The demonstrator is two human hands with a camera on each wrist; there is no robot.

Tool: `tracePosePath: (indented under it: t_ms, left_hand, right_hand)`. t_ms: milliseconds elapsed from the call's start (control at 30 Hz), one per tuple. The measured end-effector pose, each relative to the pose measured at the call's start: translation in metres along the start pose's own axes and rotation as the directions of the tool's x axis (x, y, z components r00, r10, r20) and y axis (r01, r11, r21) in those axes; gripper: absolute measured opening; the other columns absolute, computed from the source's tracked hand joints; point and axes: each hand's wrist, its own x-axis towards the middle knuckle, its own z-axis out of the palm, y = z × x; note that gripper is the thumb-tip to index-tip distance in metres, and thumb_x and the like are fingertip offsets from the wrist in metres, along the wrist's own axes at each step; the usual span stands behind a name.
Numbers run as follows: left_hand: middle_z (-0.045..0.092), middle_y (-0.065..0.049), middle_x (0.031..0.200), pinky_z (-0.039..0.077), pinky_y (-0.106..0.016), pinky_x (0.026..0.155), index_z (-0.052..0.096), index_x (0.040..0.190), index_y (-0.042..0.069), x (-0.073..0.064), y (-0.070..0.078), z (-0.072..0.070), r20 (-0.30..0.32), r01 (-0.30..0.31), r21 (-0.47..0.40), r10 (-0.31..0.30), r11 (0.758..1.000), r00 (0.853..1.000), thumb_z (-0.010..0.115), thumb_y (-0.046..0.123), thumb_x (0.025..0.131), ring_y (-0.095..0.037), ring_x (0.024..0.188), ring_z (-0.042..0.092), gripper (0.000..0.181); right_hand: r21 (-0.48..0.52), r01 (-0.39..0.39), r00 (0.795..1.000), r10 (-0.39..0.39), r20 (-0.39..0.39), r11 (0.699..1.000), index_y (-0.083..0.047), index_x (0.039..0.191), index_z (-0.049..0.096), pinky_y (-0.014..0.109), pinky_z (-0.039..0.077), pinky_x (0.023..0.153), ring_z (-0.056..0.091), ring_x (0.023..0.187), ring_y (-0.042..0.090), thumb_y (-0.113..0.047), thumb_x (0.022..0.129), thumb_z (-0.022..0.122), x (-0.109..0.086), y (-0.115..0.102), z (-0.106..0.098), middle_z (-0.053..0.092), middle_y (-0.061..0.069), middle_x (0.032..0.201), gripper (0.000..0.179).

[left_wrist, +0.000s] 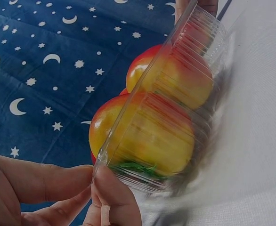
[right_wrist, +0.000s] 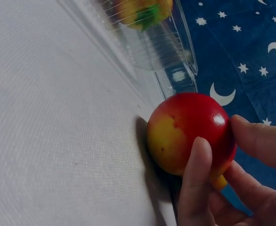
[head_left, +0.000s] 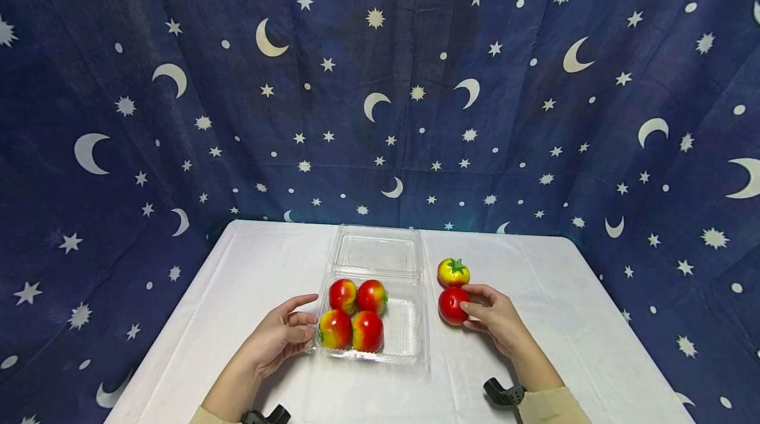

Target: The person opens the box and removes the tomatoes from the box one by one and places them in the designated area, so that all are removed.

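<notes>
A clear plastic clamshell box (head_left: 405, 325) stands open on the table, four-cornered, its lid (head_left: 380, 239) folded back. Several red-and-yellow toy tomatoes (head_left: 368, 332) fill the left part of its base. My left hand (head_left: 278, 337) is at the box's left side; in the left wrist view, thumb and finger pinch the rim. To the right of the box, my right hand (head_left: 500, 324) grips a red toy tomato (right_wrist: 192, 134) between thumb and fingers. It shows a yellow patch in the right wrist view, low over the cloth.
Just behind the gripped one sits another yellow-and-red tomato (head_left: 454, 272) with its green leafy top upward. White cloth (head_left: 267, 259) covers the table. A dark blue curtain (head_left: 380, 68) with moons and stars hangs behind and at both sides.
</notes>
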Motion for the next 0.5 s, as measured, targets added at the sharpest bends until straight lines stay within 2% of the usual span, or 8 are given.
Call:
tracePosePath:
  t_ms: [267,500]
  left_hand:
    - [0.067,-0.003,0.107,0.061,-0.027,0.076,0.030,0.166,0.003,-0.0002,0.0002,0.0002,0.000,0.002,-0.002,-0.002,1.000,1.000,0.067,-0.006,0.091,-0.013,0.079,0.065,0.085]
    - [0.067,-0.003,0.107,0.061,-0.027,0.076,0.030,0.166,0.003,0.0002,0.0013,0.0005,-0.003,0.008,-0.002,-0.008,1.000,1.000,0.067,-0.006,0.090,-0.013,0.079,0.065,0.085]
  right_hand:
    - [0.022,0.006,1.000,-0.006,0.004,1.000,0.001,0.150,0.054,0.042,0.067,0.087,0.071,0.111,0.021,-0.009,0.098,0.075,0.0003,-0.0002,-0.0022,0.061,0.023,0.145,0.057]
    - [0.019,0.002,1.000,-0.002,-0.002,1.000,0.001,0.149,0.055,0.043,0.067,0.086,0.071,0.110,0.021,-0.010,0.098,0.075,-0.0018,-0.0016,-0.0028,0.061,0.023,0.145,0.056]
